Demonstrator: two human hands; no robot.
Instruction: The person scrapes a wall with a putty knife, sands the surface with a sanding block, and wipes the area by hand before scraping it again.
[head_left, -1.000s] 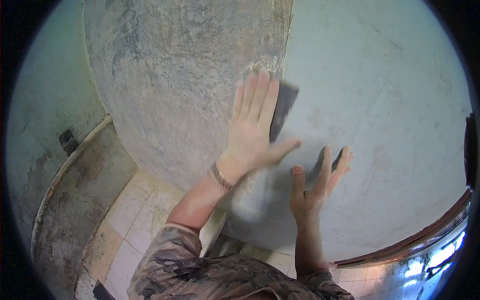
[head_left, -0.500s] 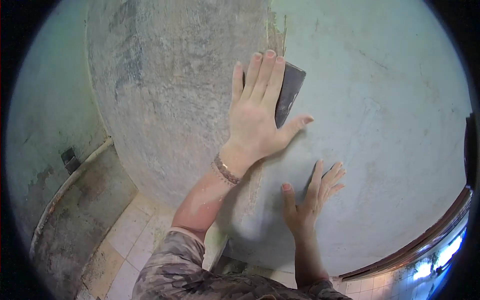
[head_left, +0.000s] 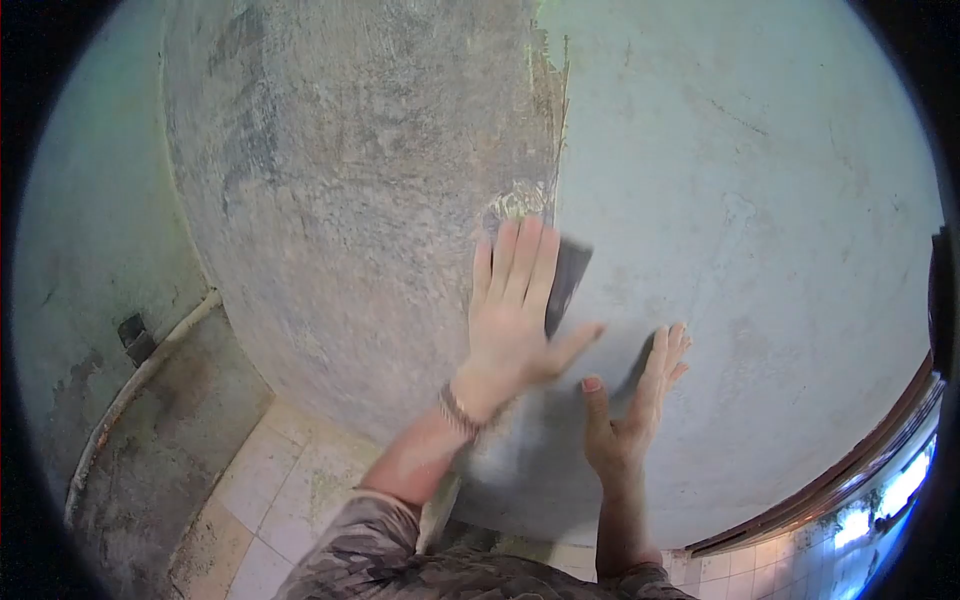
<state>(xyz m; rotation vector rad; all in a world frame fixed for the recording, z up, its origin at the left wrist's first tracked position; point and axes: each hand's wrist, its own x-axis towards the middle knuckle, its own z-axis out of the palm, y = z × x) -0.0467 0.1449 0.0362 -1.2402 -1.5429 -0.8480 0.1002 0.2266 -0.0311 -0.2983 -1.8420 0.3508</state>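
Observation:
My left hand (head_left: pixel 510 330) lies flat with its fingers stretched upward, pressing a dark sheet of sandpaper (head_left: pixel 570 275) against the wall. Most of the sheet is hidden beneath the hand; a corner shows right of the fingers, above the thumb. The hand is slightly blurred. It lies along the border between a rough grey stripped area (head_left: pixel 380 150) and the smooth pale-green paint (head_left: pixel 760 240). Lower right, my right hand (head_left: pixel 630 420) is open, thumb apart and fingers up, beside the painted wall, holding nothing.
On the left, a pale rounded edge (head_left: pixel 145 375) tops a low grey ledge, with a small dark recess (head_left: pixel 135 338) in the side wall. Pale floor tiles (head_left: pixel 265 500) show below. A dark brown frame edge (head_left: pixel 850 475) curves along the lower right, near a bright opening.
My left hand has slid down the wall with the sandpaper under it. A light scuffed patch shows above its fingertips. My right hand has shifted slightly right and turned more edge-on.

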